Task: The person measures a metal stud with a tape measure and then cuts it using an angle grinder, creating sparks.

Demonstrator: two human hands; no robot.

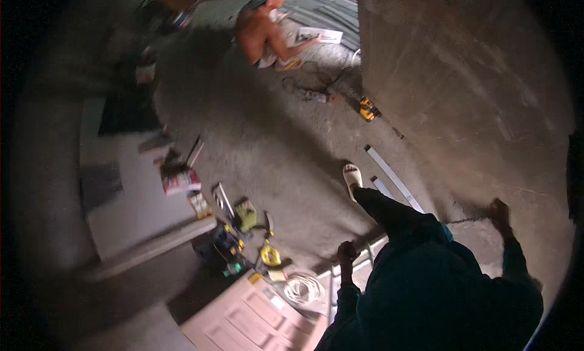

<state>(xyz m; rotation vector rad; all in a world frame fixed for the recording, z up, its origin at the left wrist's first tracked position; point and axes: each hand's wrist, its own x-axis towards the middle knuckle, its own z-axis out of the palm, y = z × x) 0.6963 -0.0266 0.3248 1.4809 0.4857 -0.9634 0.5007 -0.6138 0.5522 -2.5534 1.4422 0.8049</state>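
Observation:
My left hand (348,252) is closed in dim light, beside a pale metal frame with rungs (333,284), perhaps a ladder. Whatever it holds, if anything, is too dark to make out. Out to the right, my right hand (500,217) is against the bare grey wall (474,107), fingers apparently stretched out, though shadow blurs them. Below it the wall surface has a rough broken edge (468,221). My sandalled foot (351,179) is on the concrete floor, next to two metal bars (392,177).
A yellow-black drill (368,109) with a long bit lies by the wall. Farther off, a crouching person (261,31) holds a white sheet (320,35). To the left are a tool bag (225,244), a coiled white cable (304,288), a panelled door (249,317) and a large board (131,199).

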